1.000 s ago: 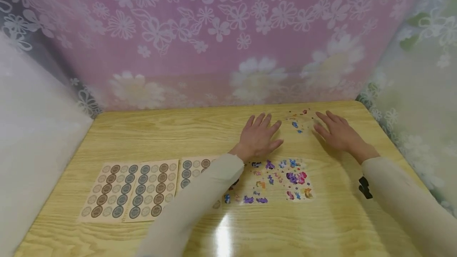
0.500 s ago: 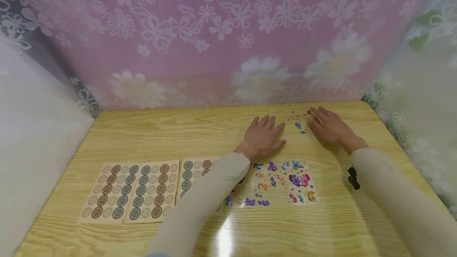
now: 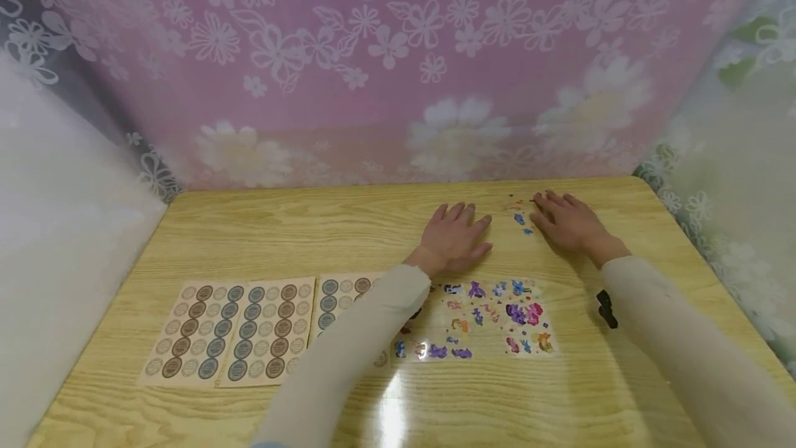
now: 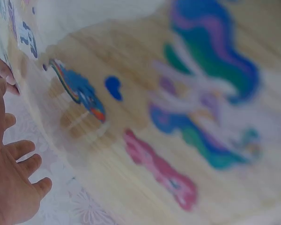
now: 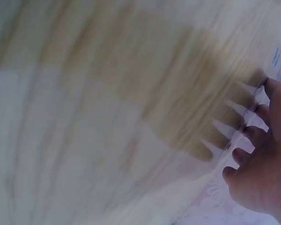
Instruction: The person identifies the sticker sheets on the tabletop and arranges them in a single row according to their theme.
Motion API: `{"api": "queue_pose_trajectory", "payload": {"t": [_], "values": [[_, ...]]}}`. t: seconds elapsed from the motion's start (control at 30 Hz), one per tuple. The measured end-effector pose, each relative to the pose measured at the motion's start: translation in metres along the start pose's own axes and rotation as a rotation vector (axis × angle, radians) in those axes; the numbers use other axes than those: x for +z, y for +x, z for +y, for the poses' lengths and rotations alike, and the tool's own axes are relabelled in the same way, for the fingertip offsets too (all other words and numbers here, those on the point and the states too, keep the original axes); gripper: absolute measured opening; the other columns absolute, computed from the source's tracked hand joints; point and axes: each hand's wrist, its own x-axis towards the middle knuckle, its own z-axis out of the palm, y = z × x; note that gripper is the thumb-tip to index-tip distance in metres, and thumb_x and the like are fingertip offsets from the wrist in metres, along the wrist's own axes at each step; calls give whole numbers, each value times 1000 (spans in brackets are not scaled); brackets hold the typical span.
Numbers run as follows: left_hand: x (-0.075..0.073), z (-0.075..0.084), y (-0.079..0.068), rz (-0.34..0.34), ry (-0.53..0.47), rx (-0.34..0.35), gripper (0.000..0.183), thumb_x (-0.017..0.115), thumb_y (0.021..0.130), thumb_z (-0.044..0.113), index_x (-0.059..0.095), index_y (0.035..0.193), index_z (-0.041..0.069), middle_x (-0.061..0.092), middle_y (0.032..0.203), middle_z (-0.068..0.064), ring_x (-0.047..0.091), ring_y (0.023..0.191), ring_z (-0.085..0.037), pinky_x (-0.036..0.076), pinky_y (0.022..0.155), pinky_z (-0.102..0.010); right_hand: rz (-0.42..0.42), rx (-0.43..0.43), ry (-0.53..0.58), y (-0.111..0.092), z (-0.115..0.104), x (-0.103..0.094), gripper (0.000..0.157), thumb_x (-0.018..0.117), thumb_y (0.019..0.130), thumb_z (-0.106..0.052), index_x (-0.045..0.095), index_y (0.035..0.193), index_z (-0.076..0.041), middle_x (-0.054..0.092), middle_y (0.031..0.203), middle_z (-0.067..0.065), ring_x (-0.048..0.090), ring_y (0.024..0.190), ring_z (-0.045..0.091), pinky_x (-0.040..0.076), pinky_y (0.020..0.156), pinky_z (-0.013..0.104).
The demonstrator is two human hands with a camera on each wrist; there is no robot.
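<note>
A clear sticker sheet with small colourful figures (image 3: pixel 519 218) lies at the table's back right, between the two hands. My left hand (image 3: pixel 452 237) is spread palm down just left of it, fingers extended. From the right, my right hand (image 3: pixel 569 223) reaches over the sheet's right part, fingertips down on it and covering some figures. Both hands appear to hold nothing. In the left wrist view, my left hand (image 4: pixel 14 187) is at the left edge, beside large printed pony stickers (image 4: pixel 161 168). My right hand (image 5: pixel 262 150) shows at the right edge of the right wrist view, above bare wood.
More clear pony sticker sheets (image 3: pixel 525 313) lie in front of the hands, partly under the left sleeve. Several tan sheets of round stickers (image 3: pixel 267 330) line the left. Floral curtains (image 3: pixel 373 88) border the wooden table (image 3: pixel 280 227). Something black (image 3: pixel 607 310) is by the right sleeve.
My right hand has moved left, from beside the far sticker sheet onto its right part. My left hand has stayed nearly in place.
</note>
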Motion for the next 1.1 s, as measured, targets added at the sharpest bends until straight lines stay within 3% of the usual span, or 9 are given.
{"api": "queue_pose_trajectory", "payload": {"t": [0.23, 0.47, 0.73, 0.93, 1.1], "values": [[3, -20, -14, 19, 12, -35, 59, 23, 99, 57, 24, 153, 32, 23, 156, -4, 18, 142, -22, 14, 112, -45, 1, 25, -47, -2, -38, 4, 61, 33, 104, -40, 24, 150, -1, 19, 151, 29, 13, 133, 54, 8, 105, 65], [6, -46, -35, 31, 3, -121, 58, 26, 100, 55, 28, 152, 29, 28, 153, -5, 23, 140, -24, 18, 111, -45, -9, -9, -138, -9, -94, 10, 58, 36, 104, -38, 29, 149, -4, 27, 150, 25, 20, 133, 52, 14, 106, 63], [13, -65, -54, -7, -37, -157, 59, 27, 100, 55, 27, 152, 27, 27, 154, -7, 21, 141, -26, 17, 112, -45, -20, -12, -250, -12, -145, 23, 58, 36, 103, -40, 32, 148, -3, 33, 148, 22, 29, 130, 49, 23, 103, 62], [14, -72, -64, 19, -36, -170, 58, 30, 100, 54, 32, 151, 25, 30, 152, -9, 24, 140, -27, 18, 111, -46, 35, 15, -342, -13, -172, 28, 61, 37, 102, -45, 39, 144, -1, 43, 142, 21, 40, 125, 45, 22, 104, 62], [14, -77, -72, 38, -79, -248, 57, 30, 100, 51, 32, 150, 23, 33, 150, -10, 25, 139, -29, 15, 112, -48, 61, 22, -301, -13, -181, 27, 58, 40, 101, -45, 49, 135, 1, 52, 130, 22, 46, 119, 43, 26, 103, 60]]}}
